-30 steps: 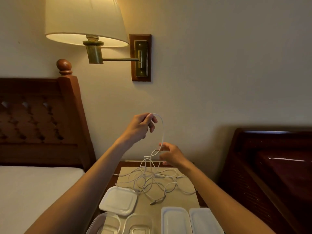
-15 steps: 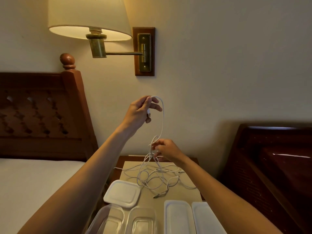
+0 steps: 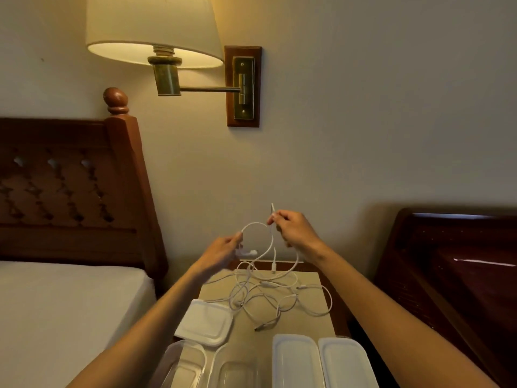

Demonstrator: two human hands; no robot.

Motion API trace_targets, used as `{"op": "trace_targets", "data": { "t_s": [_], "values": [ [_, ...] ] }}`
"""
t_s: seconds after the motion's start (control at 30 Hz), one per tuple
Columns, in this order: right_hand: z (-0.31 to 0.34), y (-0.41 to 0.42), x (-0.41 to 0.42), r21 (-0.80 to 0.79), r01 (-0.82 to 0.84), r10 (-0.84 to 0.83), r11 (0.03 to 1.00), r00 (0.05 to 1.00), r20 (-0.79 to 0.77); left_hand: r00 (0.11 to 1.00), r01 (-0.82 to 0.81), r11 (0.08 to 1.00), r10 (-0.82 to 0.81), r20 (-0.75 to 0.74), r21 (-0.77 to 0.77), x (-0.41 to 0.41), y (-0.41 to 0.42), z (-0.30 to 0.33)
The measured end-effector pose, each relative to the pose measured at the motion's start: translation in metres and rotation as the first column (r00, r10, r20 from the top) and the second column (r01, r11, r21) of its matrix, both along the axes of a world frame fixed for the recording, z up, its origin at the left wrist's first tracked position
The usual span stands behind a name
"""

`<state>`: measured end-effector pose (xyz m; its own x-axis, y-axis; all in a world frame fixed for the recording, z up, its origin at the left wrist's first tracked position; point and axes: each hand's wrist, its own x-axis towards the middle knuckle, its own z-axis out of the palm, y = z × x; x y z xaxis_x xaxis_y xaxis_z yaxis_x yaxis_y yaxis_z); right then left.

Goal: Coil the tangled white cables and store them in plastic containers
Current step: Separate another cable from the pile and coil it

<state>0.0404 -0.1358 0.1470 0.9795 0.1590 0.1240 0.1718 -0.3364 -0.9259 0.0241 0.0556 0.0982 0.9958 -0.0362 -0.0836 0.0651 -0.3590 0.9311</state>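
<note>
A tangle of white cables (image 3: 268,299) lies on the tan top of a small nightstand (image 3: 310,323). One strand rises from the pile and arches between my hands. My left hand (image 3: 223,252) pinches the left end of that arch, with a white plug sticking out beside it. My right hand (image 3: 293,229) pinches the strand near its tip, which points upward. Two clear plastic containers (image 3: 184,368) (image 3: 237,373) stand open at the near edge. Three white lids (image 3: 205,322) (image 3: 296,359) (image 3: 347,362) lie next to them.
A bed with a white sheet (image 3: 56,312) and a carved wooden headboard (image 3: 70,191) is on the left. A dark wooden furniture piece (image 3: 453,275) stands on the right. A lit wall lamp (image 3: 154,32) hangs above, close to the wall.
My left hand has come down from high above the pile to just over the nightstand. My right hand has risen and now holds the cable tip, so the strand arches between both hands.
</note>
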Motion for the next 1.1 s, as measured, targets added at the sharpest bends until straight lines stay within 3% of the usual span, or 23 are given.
{"op": "trace_targets", "data": {
  "t_s": [0.07, 0.27, 0.37, 0.43, 0.5, 0.57, 0.63, 0.73, 0.83, 0.9, 0.97, 1.03, 1.1],
  "values": [
    [0.015, -0.005, 0.006, 0.118, -0.026, 0.033, 0.993, 0.998, -0.056, 0.998, 0.062, 0.995, -0.062, 0.009, -0.08, -0.011, -0.008, -0.029],
    [0.063, -0.005, 0.017, 0.493, 0.006, 0.119, 0.87, 0.968, -0.221, 0.929, 0.092, 0.962, 0.011, 0.37, -0.258, -0.044, -0.045, -0.046],
    [0.084, -0.006, 0.027, 0.648, 0.053, 0.141, 0.76, 0.96, -0.243, 0.883, 0.198, 0.955, -0.076, 0.463, -0.219, -0.044, -0.042, -0.031],
    [0.097, -0.016, 0.031, 0.675, 0.093, 0.108, 0.732, 0.962, -0.25, 0.876, 0.169, 0.98, -0.101, 0.472, -0.105, -0.04, -0.033, -0.021],
    [0.104, -0.029, 0.032, 0.598, 0.125, 0.037, 0.792, 0.967, -0.251, 0.861, 0.027, 1.0, -0.016, 0.508, -0.013, -0.031, -0.022, -0.004],
    [0.101, -0.039, 0.03, 0.404, 0.111, -0.005, 0.908, 0.967, -0.255, 0.826, -0.062, 0.996, 0.087, 0.557, -0.063, -0.02, -0.017, 0.022],
    [0.085, -0.043, 0.03, 0.217, 0.061, 0.002, 0.974, 0.96, -0.281, 0.818, -0.024, 0.997, 0.062, 0.572, -0.075, -0.01, -0.021, 0.06],
    [0.05, -0.039, 0.028, -0.016, 0.007, -0.011, 1.0, 0.962, -0.272, 0.813, 0.06, 0.997, -0.077, 0.577, 0.048, 0.01, -0.032, 0.108],
    [0.019, -0.034, 0.026, 0.027, 0.033, -0.023, 0.999, 0.948, -0.316, 0.786, 0.106, 0.994, -0.079, 0.613, -0.008, 0.022, -0.038, 0.136],
    [0.005, -0.033, 0.022, 0.016, 0.049, -0.041, 0.999, 0.945, -0.325, 0.778, 0.139, 0.98, -0.196, 0.597, 0.141, 0.02, -0.041, 0.146],
    [-0.003, -0.035, 0.024, -0.094, 0.064, -0.085, 0.994, 0.969, -0.232, 0.753, 0.129, 0.971, -0.228, 0.617, 0.201, 0.018, -0.041, 0.15],
    [-0.004, -0.035, 0.027, -0.092, 0.097, -0.11, 0.991, 0.981, -0.159, 0.734, 0.106, 0.987, -0.157, 0.661, 0.118, 0.014, -0.041, 0.156],
    [-0.001, -0.032, 0.026, -0.085, 0.113, -0.123, 0.99, 0.986, -0.117, 0.728, 0.102, 0.986, -0.162, 0.666, 0.129, 0.012, -0.045, 0.162]
  ]
}}
